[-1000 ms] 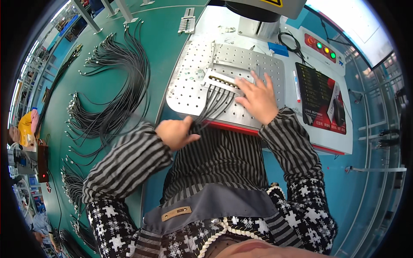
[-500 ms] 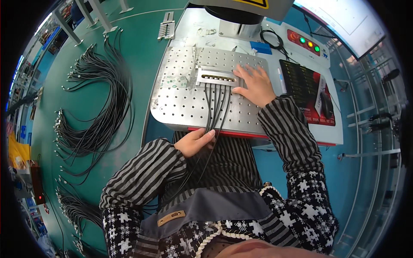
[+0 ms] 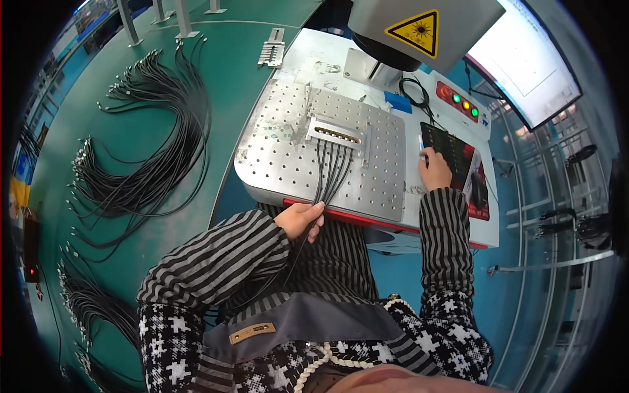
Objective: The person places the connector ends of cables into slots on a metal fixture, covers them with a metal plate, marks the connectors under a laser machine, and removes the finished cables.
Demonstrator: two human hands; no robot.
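Several thin black cables (image 3: 331, 171) run across a perforated metal plate (image 3: 282, 150), their ends seated in a small metal fixture (image 3: 334, 131). At the plate's near edge my left hand (image 3: 300, 219) is closed around the bunched cables. My right hand (image 3: 434, 168) rests on the black keyboard (image 3: 452, 154) to the right of the plate, fingers bent down on the keys. A grey machine head (image 3: 409, 29) with a yellow warning triangle hangs above the plate.
Large bundles of black cables (image 3: 151, 157) lie fanned out on the green table (image 3: 216, 72) to the left. A small metal comb-like part (image 3: 271, 49) lies at the back. A panel with coloured lamps (image 3: 464, 103), a monitor (image 3: 524, 59) and metal racks (image 3: 557, 216) are on the right.
My right hand has left the fixture and cables and moved right onto the keyboard. My left hand keeps hold of the cable bunch at the plate's near edge.
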